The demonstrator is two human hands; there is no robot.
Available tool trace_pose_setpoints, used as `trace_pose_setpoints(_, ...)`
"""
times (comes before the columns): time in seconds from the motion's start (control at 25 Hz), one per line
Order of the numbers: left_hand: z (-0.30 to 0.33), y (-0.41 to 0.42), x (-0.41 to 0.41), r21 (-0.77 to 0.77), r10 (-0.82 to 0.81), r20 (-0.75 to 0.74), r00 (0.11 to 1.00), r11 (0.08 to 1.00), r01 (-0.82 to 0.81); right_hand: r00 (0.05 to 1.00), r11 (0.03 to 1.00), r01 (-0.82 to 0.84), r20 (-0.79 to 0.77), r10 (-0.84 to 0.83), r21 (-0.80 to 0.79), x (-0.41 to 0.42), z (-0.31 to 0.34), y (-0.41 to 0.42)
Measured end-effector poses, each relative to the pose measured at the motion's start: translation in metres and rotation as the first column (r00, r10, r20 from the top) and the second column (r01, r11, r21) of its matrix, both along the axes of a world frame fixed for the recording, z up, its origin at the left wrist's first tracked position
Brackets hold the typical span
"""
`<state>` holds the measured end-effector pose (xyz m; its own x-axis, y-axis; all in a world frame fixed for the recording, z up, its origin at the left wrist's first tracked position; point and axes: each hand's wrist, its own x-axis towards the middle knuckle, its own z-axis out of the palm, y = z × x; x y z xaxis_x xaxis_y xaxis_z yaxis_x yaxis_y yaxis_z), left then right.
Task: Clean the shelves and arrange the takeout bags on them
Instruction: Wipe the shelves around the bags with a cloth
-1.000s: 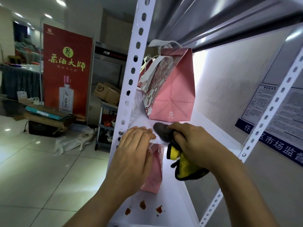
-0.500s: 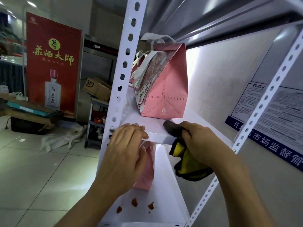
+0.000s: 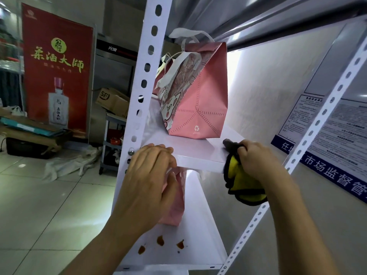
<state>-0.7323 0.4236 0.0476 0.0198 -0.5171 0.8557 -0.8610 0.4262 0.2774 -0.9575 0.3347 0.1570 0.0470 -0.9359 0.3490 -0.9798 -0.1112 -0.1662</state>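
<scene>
Background at far left: a tall red banner [image 3: 56, 64] printed with yellow characters and a white bottle, standing on a pale tiled floor [image 3: 39, 205]. Beside it, a brown cardboard box [image 3: 112, 100] rests on a small grey cart [image 3: 112, 143], with crumpled white sheeting [image 3: 69, 164] on the floor in front.

Centre: the white perforated metal upright [image 3: 147, 80] of a shelving rack. The left hand [image 3: 147, 187] lies against the front left corner of the middle white shelf board [image 3: 196, 149], fingers bent over its edge next to the upright; whether they grip the board or merely rest on it cannot be told. A pink paper takeout bag [image 3: 200, 100] with white ribbon handles and a cartoon print stands upright on this board, near its front edge. A second pink bag [image 3: 174, 203] stands on the lower white shelf board [image 3: 198, 245], largely hidden behind the left hand. Three brown stains [image 3: 160, 244] mark the front of the lower board.

Right of centre: the right hand [image 3: 258, 161] clenches a yellow cleaning cloth with a black border [image 3: 240, 183], pressing its dark bunched end onto the front right part of the middle board, just beside the upper bag's base.

Far right: a second perforated upright [image 3: 317, 124] runs diagonally, and a blue-and-white printed notice [image 3: 325, 139] is fixed to the grey wall [image 3: 268, 80].
</scene>
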Motion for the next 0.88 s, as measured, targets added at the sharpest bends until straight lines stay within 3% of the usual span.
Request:
trace_pose_setpoints(0.12, 0.001, 0.002, 0.0, -0.003, -0.005, -0.002, 1.0, 1.0, 0.005, 0.994, 0.989, 0.094, 0.051, -0.1, 0.111, -0.006, 0.017, -0.029)
trace_pose_setpoints(0.24, 0.003, 0.004, 0.0, -0.007, 0.0, 0.003, 1.0, 1.0, 0.0, 0.993, 0.992, 0.076, 0.078, -0.084, 0.102, -0.01, 0.012, -0.031)
trace_pose_setpoints(0.36, 0.004, 0.005, 0.0, 0.0, 0.001, 0.008, 1.0, 1.0, -0.001, 0.998, 0.999, 0.025, 0.06, -0.027, 0.023, -0.017, -0.004, -0.013)
trace_pose_setpoints(0.52, 0.004, 0.006, -0.002, 0.018, -0.001, 0.004, 1.0, 1.0, 0.001, 0.981, 0.991, -0.045, 0.181, 0.067, -0.126, -0.025, -0.019, 0.003)
trace_pose_setpoints(0.64, 0.006, 0.008, -0.002, 0.023, 0.006, 0.011, 1.0, 1.0, -0.006, 0.952, 0.967, -0.04, 0.285, 0.113, -0.251, -0.02, -0.034, 0.014)
trace_pose_setpoints(0.88, -0.001, 0.015, -0.002, 0.053, 0.004, 0.09, 0.996, 0.999, -0.009, 0.931, 0.927, -0.019, 0.331, 0.153, -0.374, -0.018, -0.046, 0.029)
